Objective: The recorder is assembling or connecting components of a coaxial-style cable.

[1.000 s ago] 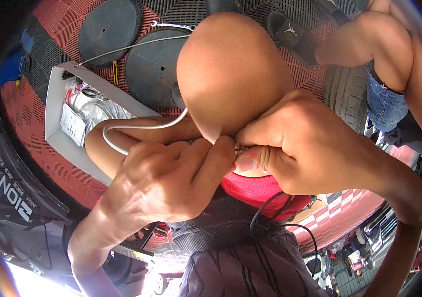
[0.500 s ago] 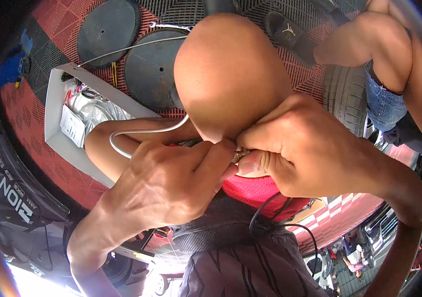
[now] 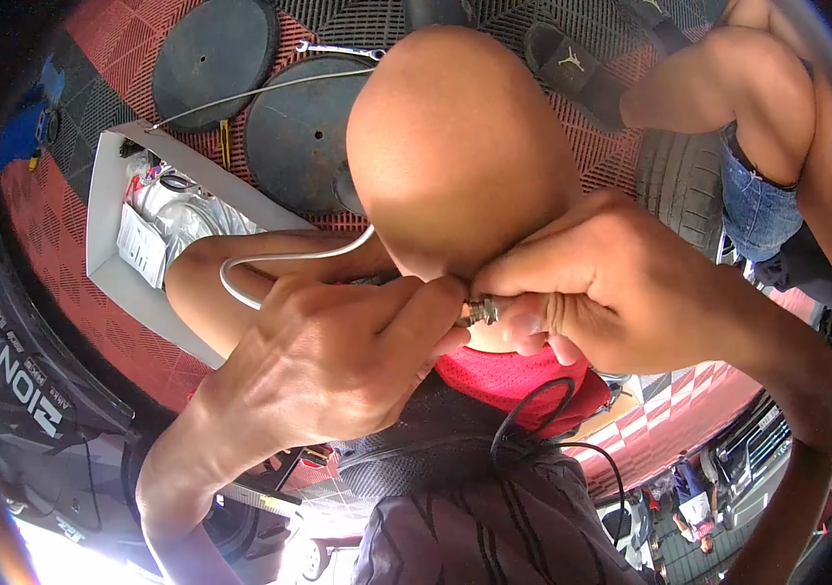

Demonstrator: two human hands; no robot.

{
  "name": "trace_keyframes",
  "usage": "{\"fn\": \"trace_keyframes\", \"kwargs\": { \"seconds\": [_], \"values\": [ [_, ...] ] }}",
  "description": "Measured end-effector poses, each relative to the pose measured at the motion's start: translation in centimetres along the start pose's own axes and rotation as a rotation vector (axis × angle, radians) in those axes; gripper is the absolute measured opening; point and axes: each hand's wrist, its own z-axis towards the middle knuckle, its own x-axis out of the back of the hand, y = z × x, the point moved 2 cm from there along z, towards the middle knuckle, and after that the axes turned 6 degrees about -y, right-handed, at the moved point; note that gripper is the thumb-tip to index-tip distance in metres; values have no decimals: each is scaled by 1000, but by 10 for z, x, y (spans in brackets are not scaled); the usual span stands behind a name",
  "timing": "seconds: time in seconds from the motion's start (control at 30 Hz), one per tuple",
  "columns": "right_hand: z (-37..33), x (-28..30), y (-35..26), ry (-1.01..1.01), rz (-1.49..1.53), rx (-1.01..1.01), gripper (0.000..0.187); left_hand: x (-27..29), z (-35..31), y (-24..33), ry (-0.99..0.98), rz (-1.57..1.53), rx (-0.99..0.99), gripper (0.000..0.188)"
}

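Note:
Over my bent knee, my left hand [image 3: 328, 346] pinches a small threaded metal fitting [image 3: 482, 312] between fingertips and thumb. A thin pale hose [image 3: 299, 255] loops from behind the knee into that hand; its join with the fitting is hidden by my fingers. My right hand [image 3: 611, 288] is at the fitting's exposed end. Its index finger lies just above the metal, while the thumb and other fingers sit apart below and to the right, so the fitting's end shows between them.
A white open box [image 3: 104, 210] with plastic bags and papers stands at left. Dark round discs [image 3: 211, 63] and a wrench [image 3: 338, 49] lie beyond my knee. A tire [image 3: 679, 180] and another person's leg [image 3: 718, 83] are at right. A black cable [image 3: 596, 447] hangs by my lap.
My right thumb and fingers have loosened and drawn back to the right, exposing more of the metal fitting. My left hand keeps its pinch in nearly the same place.

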Motion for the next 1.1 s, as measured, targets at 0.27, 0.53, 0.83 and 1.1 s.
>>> {"fn": "trace_keyframes", "kwargs": {
  "seconds": [0.27,0.53,0.83,1.1],
  "values": [
    [4,-10,7,108,-85,81,12,4,-1,2,-47,223,-47,29],
    [10,-7,5,9,27,28,8,9,1,2,-17,271,-100,26],
    [14,-5,3,-2,-20,-39,11,7,2,-1,-28,262,-44,23],
    [16,-3,0,-7,60,-76,9,12,5,3,-78,260,-4,23]
  ]
}}
